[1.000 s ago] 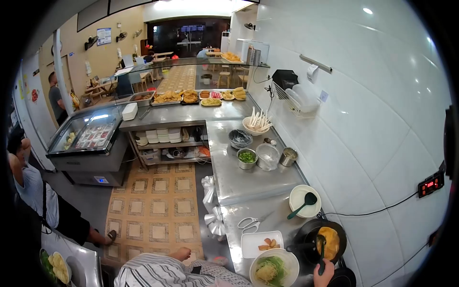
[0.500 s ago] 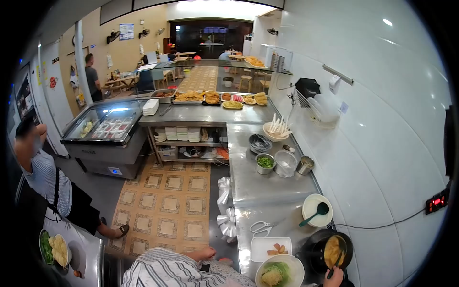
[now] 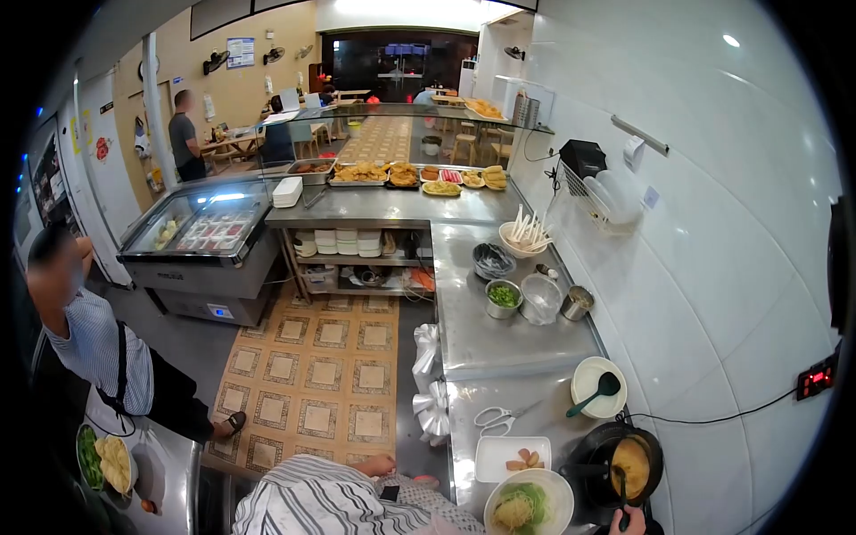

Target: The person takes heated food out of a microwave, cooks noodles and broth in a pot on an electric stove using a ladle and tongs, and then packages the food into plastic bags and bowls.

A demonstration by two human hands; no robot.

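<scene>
At the bottom right edge, my right hand (image 3: 629,521) is closed around the handle of a dark ladle (image 3: 621,486). The ladle dips into a black pot (image 3: 658,464) holding yellowish food in liquid (image 3: 632,459). Left of the pot is a white bowl (image 3: 563,499) with noodles and green shredded vegetable. Behind that bowl lies a white tray (image 3: 490,460) with a few brown pieces. A cream bowl (image 3: 584,374) with a green ladle (image 3: 608,384) across it stands behind the pot. I cannot make out my left hand; striped clothing (image 3: 308,499) fills the bottom.
Scissors (image 3: 505,417) lie on the steel counter (image 3: 490,348). Farther back are a tin of chopped greens (image 3: 503,295) and a bowl of white utensils (image 3: 524,239). Fried food trays (image 3: 361,173) line the far counter. Another person (image 3: 98,343) stands at the left, near a glass-topped freezer (image 3: 196,236).
My view has shifted slightly, so the scene sits a little to the right. In the pot, the ladle has changed angle, and my right hand is slightly lower in view.
</scene>
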